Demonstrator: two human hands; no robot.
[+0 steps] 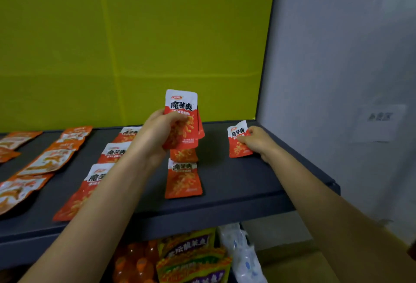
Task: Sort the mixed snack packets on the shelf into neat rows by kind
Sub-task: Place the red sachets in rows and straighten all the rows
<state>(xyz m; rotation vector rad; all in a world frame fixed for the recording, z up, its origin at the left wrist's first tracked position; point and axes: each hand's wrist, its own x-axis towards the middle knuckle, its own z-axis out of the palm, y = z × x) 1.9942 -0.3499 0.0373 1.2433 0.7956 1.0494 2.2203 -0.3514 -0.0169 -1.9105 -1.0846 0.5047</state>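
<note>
Snack packets were spread across a dark grey shelf (236, 181), which was backed by a yellow-green panel (135, 34) at the far side and bounded by a pale wall (349, 46) on the right. On that wall a sheet of paper (380, 122) was fixed, its writing too blurred to be read. Below the shelf, orange bottles (135, 262), yellow and purple bags (191, 258) and a clear plastic bundle (243, 255) were stored.

At the far left of the shelf, two rows of orange-and-white packets (48, 161) were laid, running from near to far. Just right of them, a row of red-and-white packets (96, 179) was laid out in the same direction, partly hidden behind the left forearm. Near the middle, two more red packets were laid in a short row, the nearer packet (183, 180) being fully seen and the farther packet (183, 155) being half covered by what was held above it.

A small fan of red packets (182, 111) was held upright above the shelf by the left hand (157, 134), with thumb and fingers closed around the lower half. A single red packet (238, 142) was lying on the shelf towards the far right corner, and its right edge was pinched by the right hand (258, 140).
</note>
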